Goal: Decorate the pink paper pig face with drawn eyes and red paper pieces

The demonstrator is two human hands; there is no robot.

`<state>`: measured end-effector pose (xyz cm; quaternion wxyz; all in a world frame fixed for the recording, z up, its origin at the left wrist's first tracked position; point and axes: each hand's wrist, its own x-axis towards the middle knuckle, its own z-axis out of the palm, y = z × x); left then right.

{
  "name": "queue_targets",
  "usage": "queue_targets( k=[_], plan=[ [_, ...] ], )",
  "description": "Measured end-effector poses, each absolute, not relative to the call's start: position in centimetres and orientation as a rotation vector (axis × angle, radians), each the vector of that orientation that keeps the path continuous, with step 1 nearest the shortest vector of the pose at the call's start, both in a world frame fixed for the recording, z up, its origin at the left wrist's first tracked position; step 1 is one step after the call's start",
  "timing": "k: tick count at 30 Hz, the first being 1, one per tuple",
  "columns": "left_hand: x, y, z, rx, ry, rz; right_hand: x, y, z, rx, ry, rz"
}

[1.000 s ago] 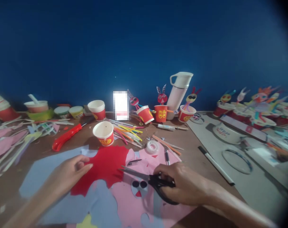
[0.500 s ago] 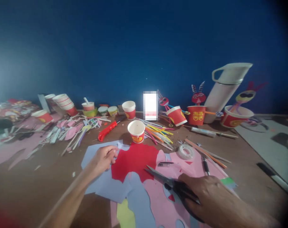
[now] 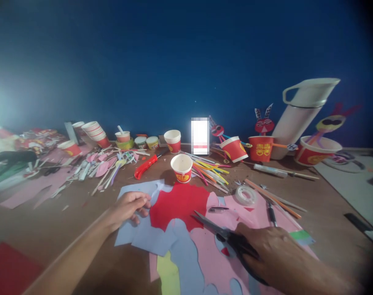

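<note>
My right hand (image 3: 274, 248) is wrapped round the black handles of a pair of scissors (image 3: 215, 228). Their blades point up and to the left, over the edge of a wavy-edged red paper (image 3: 180, 205). At that paper's left side, above a pale blue sheet (image 3: 152, 241), is my left hand (image 3: 132, 209), its fingers loosely bent and apart, with nothing visible in them. Cut pink paper (image 3: 217, 262) lies under the scissors. A red and white paper cup (image 3: 182, 168) stands just behind the red paper.
A red utility knife (image 3: 145, 166), loose straws (image 3: 211, 170) and a tape roll (image 3: 246, 196) lie around the papers. Decorated cups (image 3: 261, 149) and a tilted white flask (image 3: 297, 129) line the back right. Stacked cups (image 3: 96, 133) and paper scraps (image 3: 102, 168) are at the left.
The view has shifted, so most things appear slightly further right. My left hand's fingers have loosened and spread a little. The scissors keep about the same place over the red paper.
</note>
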<state>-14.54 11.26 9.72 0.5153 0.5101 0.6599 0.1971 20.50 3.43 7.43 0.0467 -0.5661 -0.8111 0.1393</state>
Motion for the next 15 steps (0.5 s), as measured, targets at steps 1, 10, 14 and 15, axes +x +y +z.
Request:
queue_targets(
  k=[1,10,14,15],
  plan=[
    [-14.6,11.4,9.7,1.217,1.577,0.464,20.5,3.4,7.5,-1.739,-2.499,0.464],
    [-13.3,11.3,9.6,1.215,1.466,0.358,20.1,3.6,8.5,-1.778,-2.562,0.578],
    [-12.6,10.3,10.0,1.23,1.421,0.357,20.3,3.6,8.9,-1.76,-2.557,0.522],
    [-12.5,10.0,10.2,1.234,1.414,0.367,20.4,3.6,9.0,-1.762,-2.551,0.513]
  ],
)
